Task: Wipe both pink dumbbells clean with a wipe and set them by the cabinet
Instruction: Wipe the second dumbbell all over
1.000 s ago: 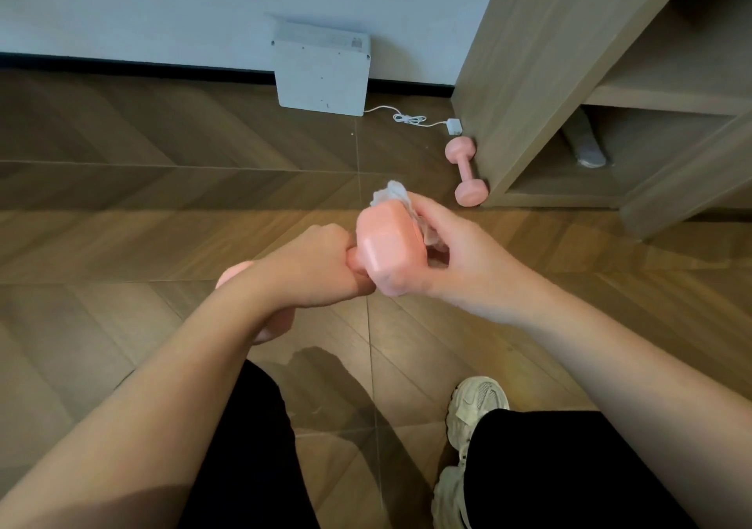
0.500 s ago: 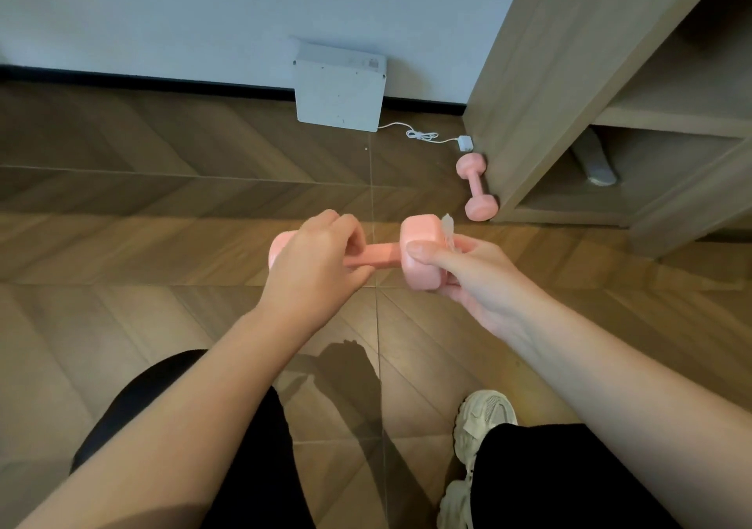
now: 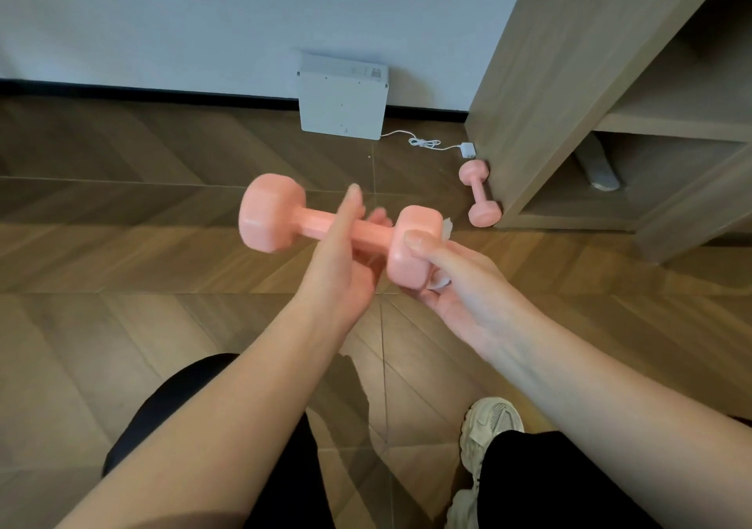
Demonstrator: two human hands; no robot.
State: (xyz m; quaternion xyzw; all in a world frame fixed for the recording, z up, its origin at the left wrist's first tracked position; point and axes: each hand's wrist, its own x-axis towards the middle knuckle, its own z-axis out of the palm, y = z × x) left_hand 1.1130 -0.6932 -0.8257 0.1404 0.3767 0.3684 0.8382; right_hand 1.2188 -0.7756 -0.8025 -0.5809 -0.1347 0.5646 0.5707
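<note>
Head view. Second-dumbbell wiping step: the held dumbbell [image 3: 319, 221] is in the air, well out from the cabinet [image 3: 549, 101]. The right hand [image 3: 460, 284] clamps one head through the wipe [image 3: 441, 282], and the left hand [image 3: 342, 268] lies open-fingered along the handle. The other dumbbell [image 3: 479, 194] lies against the cabinet's side. The likely next move is to set this one beside it. Wooden floor [image 3: 122, 243], with a white box [image 3: 344, 101] at the wall left of the cabinet.

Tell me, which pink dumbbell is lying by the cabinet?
The far dumbbell, on the floor beside the cabinet. The near dumbbell is held up in the right hand.

White box [image 3: 344, 109] — cable [image 3: 423, 143], adapter [image 3: 468, 150] — sneaker [image 3: 490, 424].
</note>
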